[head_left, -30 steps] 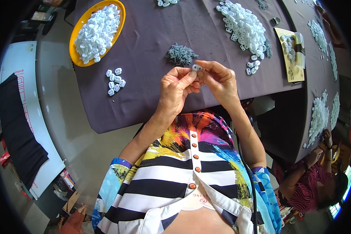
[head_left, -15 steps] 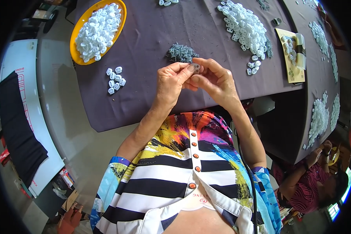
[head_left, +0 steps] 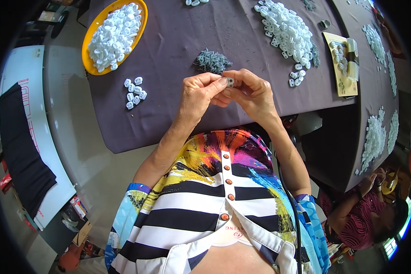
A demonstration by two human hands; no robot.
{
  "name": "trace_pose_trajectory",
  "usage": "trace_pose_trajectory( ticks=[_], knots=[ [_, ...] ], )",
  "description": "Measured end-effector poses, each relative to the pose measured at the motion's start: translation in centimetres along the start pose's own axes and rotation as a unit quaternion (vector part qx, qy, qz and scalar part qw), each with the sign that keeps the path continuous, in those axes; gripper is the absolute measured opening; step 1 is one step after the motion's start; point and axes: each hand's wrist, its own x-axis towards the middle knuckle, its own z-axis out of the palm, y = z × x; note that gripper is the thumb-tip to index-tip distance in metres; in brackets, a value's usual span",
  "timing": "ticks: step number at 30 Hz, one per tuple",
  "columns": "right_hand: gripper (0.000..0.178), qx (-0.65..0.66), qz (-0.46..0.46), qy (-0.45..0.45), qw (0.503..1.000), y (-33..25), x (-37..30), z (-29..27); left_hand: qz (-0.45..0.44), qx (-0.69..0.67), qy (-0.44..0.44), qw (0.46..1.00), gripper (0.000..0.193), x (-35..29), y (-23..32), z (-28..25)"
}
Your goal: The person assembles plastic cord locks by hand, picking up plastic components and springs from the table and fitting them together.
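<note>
Close to the table's near edge, my left hand [head_left: 197, 97] pinches a small white plastic piece with dark holes [head_left: 230, 82] between thumb and fingers. My right hand [head_left: 254, 95] is closed at the other side of that piece, its thumb and forefinger pressing near the holes. Whether a tiny pin is between the right fingertips is too small to tell. Just beyond the fingertips lies a heap of small grey pins [head_left: 212, 61]. A loose cluster of white plastic pieces [head_left: 135, 93] lies left of my hands.
At the far left stands a yellow-orange tray [head_left: 144, 23] heaped with white pieces. A large pile of white pieces [head_left: 288, 34] spreads at the right, beside a yellow card with clear containers [head_left: 337, 71]. Another person [head_left: 358, 219] sits at the lower right by an adjoining table with more piles.
Both hands stay together at nearly the same spot. The white piece has tilted slightly, with its holed face showing more. My right fingers have shifted a little on it.
</note>
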Motion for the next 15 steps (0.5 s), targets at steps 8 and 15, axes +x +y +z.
trace_pose_trajectory(
  ticks=[8,15],
  knots=[
    [0.027,0.057,-0.036,-0.002,0.998,1.3,-0.4,0.1,0.028,0.1,-0.016,0.994,0.018,-0.2,0.2,-0.1],
    [0.03,-0.009,-0.103,0.013,0.995,1.2,-0.4,0.1,0.031,0.084,0.003,0.996,0.019,-0.2,0.1,0.1]
  ],
)
